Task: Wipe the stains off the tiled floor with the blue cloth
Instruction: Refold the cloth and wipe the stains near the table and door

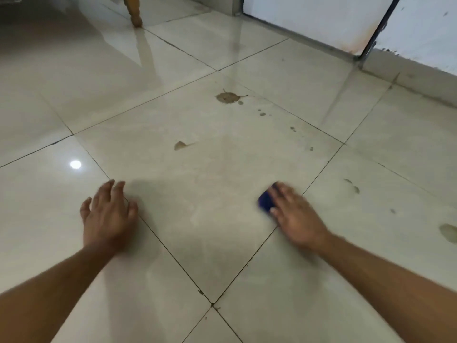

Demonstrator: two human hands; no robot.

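Observation:
My right hand [295, 214] presses a folded blue cloth [265, 201] flat on the glossy beige tiled floor [210, 219]; the hand is motion-blurred and covers most of the cloth. My left hand [108, 214] rests palm down on the floor, fingers spread, holding nothing. A large brown stain [227, 97] lies further ahead, with small droplets [262, 114] trailing to its right. A smaller brown smear [180, 145] sits nearer, between the hands and the large stain. Another stain [448, 232] shows at the right edge, with faint marks [353, 186] near it.
A wooden furniture leg [134, 11] stands on the floor at the top left. A white wall and door with a dark metal frame [373, 33] runs along the top right, with a low skirting [408, 75]. A lamp's reflection [75, 164] glares on the left tile.

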